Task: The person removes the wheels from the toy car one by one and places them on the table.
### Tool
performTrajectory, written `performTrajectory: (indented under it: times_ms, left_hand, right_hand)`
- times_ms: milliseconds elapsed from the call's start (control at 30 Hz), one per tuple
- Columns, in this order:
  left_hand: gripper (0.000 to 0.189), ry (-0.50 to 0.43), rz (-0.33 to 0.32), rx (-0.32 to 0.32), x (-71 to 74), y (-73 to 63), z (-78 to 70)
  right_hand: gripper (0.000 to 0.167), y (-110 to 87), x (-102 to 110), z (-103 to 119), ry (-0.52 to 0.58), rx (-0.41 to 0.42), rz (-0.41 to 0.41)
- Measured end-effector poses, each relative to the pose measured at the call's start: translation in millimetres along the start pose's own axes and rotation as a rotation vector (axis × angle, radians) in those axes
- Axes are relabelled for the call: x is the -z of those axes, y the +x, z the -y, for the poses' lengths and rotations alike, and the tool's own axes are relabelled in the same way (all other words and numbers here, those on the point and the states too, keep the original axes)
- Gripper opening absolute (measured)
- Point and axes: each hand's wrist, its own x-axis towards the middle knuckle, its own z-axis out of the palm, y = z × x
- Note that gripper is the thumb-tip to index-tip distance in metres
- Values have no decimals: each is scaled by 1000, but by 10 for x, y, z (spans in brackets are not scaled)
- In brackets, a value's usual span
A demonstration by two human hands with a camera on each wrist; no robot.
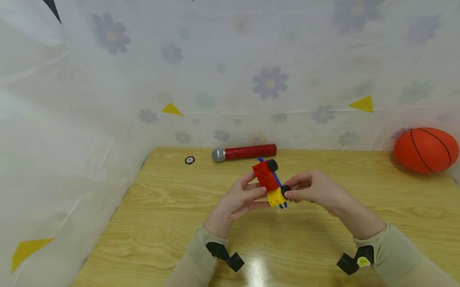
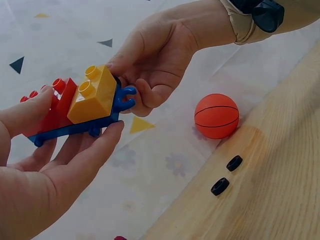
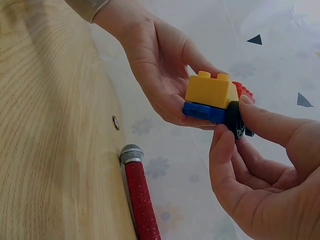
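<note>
My left hand (image 1: pixel 238 200) grips a toy car (image 1: pixel 267 175) built of bricks, above the table. Its blue base (image 2: pixel 64 132) carries red bricks (image 2: pixel 62 106) and a sloped yellow brick (image 3: pixel 209 91). One black wheel (image 1: pixel 272 165) sits on the red end of the car's right side. At the yellow end, my right hand (image 1: pixel 324 192) pinches another black wheel (image 3: pixel 232 119) between thumb and fingers, right against the base. On the side facing the left wrist camera, a bare blue axle stub (image 2: pixel 94 131) shows under the yellow brick.
Two loose black wheels (image 2: pixel 220 186) lie on the wooden table (image 1: pixel 158 228). Along the back edge are a red glittery microphone (image 1: pixel 250 153) and a small round black-and-white disc (image 1: pixel 190 160). An orange ball (image 1: pixel 426 150) stands at the back right, by the flowered sheet (image 1: pixel 235 72).
</note>
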Motion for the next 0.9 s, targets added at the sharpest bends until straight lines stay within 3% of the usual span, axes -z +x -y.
performTrajectory:
  times_ms: [500, 900]
  left_hand:
    - [57, 17, -25, -8, -35, 9, 16]
    - [55, 33, -107, -36, -92, 23, 5]
  right_hand:
    - [36, 7, -59, 8, -41, -27, -58]
    - [32, -51, -132, 83, -101, -17, -141]
